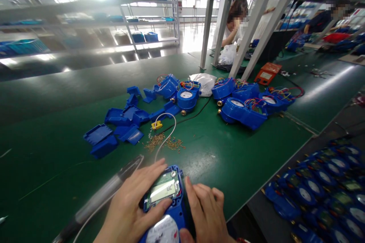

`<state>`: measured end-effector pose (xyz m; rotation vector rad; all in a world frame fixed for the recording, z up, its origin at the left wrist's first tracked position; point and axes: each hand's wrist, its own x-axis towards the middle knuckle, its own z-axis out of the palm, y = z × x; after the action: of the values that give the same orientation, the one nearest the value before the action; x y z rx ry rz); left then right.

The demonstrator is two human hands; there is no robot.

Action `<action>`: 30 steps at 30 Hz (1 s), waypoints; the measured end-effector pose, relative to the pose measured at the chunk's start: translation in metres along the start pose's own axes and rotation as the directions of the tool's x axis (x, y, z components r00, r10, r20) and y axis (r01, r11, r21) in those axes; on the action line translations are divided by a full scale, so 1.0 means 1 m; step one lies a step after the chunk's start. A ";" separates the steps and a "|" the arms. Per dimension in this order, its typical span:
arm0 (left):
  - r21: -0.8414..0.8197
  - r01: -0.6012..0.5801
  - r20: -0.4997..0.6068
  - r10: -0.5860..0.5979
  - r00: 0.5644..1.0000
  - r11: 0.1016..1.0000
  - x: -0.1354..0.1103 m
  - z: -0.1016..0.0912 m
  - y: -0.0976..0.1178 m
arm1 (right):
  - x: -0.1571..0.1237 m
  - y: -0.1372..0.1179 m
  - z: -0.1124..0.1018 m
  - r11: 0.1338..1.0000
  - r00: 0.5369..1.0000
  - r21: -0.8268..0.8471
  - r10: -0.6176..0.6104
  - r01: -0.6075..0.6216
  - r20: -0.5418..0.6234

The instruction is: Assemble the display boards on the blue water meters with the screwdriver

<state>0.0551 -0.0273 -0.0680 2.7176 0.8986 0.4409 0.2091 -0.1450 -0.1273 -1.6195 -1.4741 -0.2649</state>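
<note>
A blue water meter [181,212] lies below me on the green bench. Its electronics compartment is uncovered, showing a circuit board [159,202] and a lit display with digits. My left hand [134,197] is closed around the meter's left side, its thumb across the lower edge of the board. Beside the right side is my right hand [207,205], index finger stretched out and the others loosely bent. Its thumb rests near the round dial [164,231]. An electric screwdriver [99,193] with a pale cord lies left of my left hand.
Small brass screws [159,142] lie loose ahead, near a yellow piece [156,125]. Blue plastic covers [98,134] are scattered left. More wired meters [242,112] stand right; many others [313,186] fill the lower right. Metal posts [207,32] rise from the bench. A person [230,26] sits beyond.
</note>
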 end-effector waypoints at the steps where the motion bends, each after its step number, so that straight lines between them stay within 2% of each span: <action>1: -0.011 0.002 -0.006 -0.002 1.000 1.000 0.000 0.000 0.000 | -0.002 0.001 0.001 1.000 1.000 -0.002 -0.002 0.002 0.008; 4: -0.034 0.002 -0.023 -0.003 1.000 0.999 0.000 0.001 0.000 | -0.008 0.004 0.004 1.000 0.999 -0.019 -0.015 0.016 0.029; 13: -0.030 -0.013 -0.064 0.011 0.998 0.999 0.005 0.001 0.003 | -0.005 0.003 0.003 0.998 0.998 -0.034 -0.053 0.052 -0.034; 15: -0.031 -0.009 -0.068 0.007 0.998 0.999 0.004 0.002 0.003 | 0.001 0.004 -0.004 0.993 0.995 -0.063 -0.095 0.096 0.009; 18: -0.037 -0.005 -0.049 0.003 0.999 0.999 0.003 0.004 0.003 | 0.012 0.006 -0.016 0.974 0.971 -0.092 -0.196 0.209 0.136; 21: -0.055 0.080 -0.027 -0.082 0.996 0.995 0.001 0.005 0.005 | 0.018 0.008 -0.024 0.962 0.956 -0.099 -0.233 0.253 0.176; 23: -0.080 0.130 -0.010 -0.131 0.991 0.988 0.000 0.004 0.007 | 0.019 0.008 -0.026 0.966 0.958 -0.086 -0.228 0.246 0.173; 27: -0.127 0.129 0.042 -0.125 0.991 0.983 -0.002 0.001 0.006 | 0.013 0.009 -0.026 0.982 0.967 0.030 -0.188 0.185 0.175; 30: -0.150 0.148 0.028 -0.145 0.989 0.978 -0.005 0.000 0.004 | 0.015 0.012 -0.024 0.977 0.960 0.213 -0.073 0.014 0.270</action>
<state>0.0535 -0.0334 -0.0681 2.4941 1.0092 0.4372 0.2329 -0.1510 -0.1090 -1.4979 -1.6881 0.0959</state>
